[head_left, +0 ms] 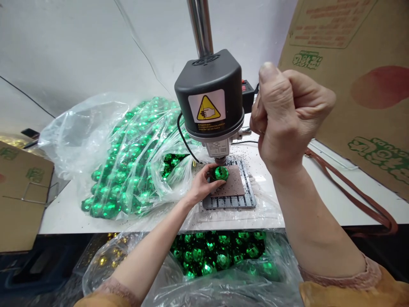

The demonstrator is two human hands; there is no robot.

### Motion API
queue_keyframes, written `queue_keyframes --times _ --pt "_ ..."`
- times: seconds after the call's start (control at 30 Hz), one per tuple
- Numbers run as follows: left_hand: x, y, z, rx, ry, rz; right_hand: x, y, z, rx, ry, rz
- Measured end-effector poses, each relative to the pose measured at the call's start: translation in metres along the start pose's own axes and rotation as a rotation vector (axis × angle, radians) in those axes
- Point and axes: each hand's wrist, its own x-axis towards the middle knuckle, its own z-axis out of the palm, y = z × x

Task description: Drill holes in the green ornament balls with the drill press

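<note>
My left hand [202, 184] holds a shiny green faceted ball [221, 173] on the brown pad [234, 183] of the drill press table, right under the chuck [220, 160]. My right hand [286, 115] is raised beside the black motor head [209, 91], fist closed around the press's feed lever, which is mostly hidden inside the fist. The steel column [200, 25] rises behind the head.
A clear plastic bag of several green balls [128, 162] lies on the white table [329, 196] at left. Another bag of green balls [220, 253] sits below the table's front edge. A cardboard box [358, 76] leans at right, a brown strap [354, 192] lies on the table, and a carton [22, 192] stands at left.
</note>
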Motion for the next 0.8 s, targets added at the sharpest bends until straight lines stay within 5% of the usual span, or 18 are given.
queue_keyframes --times 0.2,0.53,0.8 --pt "-0.009 0.003 0.017 0.196 0.074 0.080 0.001 -0.002 0.001 0.017 0.009 -0.027" --pt "-0.017 0.002 0.027 0.124 0.113 0.082 -0.001 -0.004 -0.002 -0.017 -0.014 -0.019" --pt "-0.018 -0.001 0.027 0.067 0.111 0.080 -0.024 -0.008 -0.006 -0.003 0.099 -0.066"
